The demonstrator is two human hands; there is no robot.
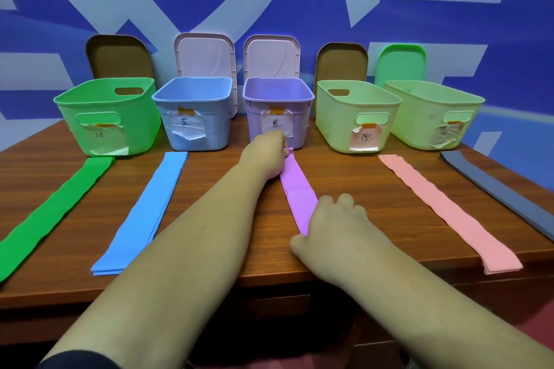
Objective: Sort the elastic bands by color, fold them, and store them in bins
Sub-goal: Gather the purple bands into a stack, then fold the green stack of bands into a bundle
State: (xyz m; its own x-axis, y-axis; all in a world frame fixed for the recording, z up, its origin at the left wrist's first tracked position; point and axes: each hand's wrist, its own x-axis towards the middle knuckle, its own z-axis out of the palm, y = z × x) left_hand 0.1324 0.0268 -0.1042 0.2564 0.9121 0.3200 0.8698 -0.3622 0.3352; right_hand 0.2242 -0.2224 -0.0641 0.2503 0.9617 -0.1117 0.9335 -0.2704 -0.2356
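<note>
A purple band (296, 189) lies stretched on the wooden table in front of the purple bin (277, 96). My left hand (268, 156) pinches its far end just below the bin's label. My right hand (332, 228) grips its near end, fingers curled over it. A green band (57, 213) lies before the green bin (105, 99), and a stack of blue bands (147, 213) before the blue bin (195, 96). A pink band (443, 210) runs from the pale green bin (359, 102), and a dark grey band (503, 192) from the rightmost pale green bin (434, 102).
Five lids lean on the blue patterned wall behind the bins: two brown (118, 55), two pale pink (205, 55), one green (400, 63). The table's front edge (269, 275) runs beneath my forearms. Each bin carries a taped paper label.
</note>
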